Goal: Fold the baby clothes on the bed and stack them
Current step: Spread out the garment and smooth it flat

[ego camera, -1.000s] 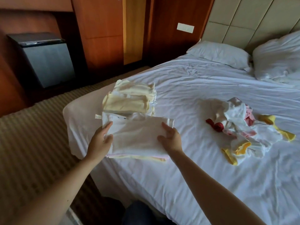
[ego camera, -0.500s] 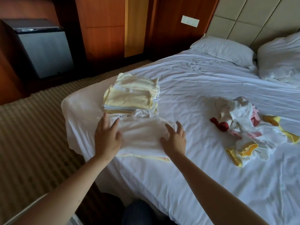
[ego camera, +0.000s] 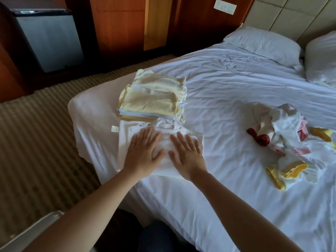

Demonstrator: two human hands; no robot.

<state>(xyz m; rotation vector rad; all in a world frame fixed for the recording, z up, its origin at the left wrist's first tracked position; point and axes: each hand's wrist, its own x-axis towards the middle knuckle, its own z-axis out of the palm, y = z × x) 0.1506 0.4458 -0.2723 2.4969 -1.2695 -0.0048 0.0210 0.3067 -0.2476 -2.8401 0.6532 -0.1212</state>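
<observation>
White cotton baby top, folded into a rectangle, lies near the corner of the white-sheeted bed, right up against the stack of folded pale-yellow baby clothes. Left hand and right hand both lie flat on it, fingers straight and spread, pressing down and gripping nothing. I'd guess a bit past halfway: 1 neat stack and this piece nearly finished, but the jumbled heap of white, pink, yellow and red clothes well off to the right isn't folded yet.

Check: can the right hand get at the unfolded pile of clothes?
Probably yes. The right hand lies flat on the folded white garment, and only bare sheet separates it from the unfolded pile.
</observation>
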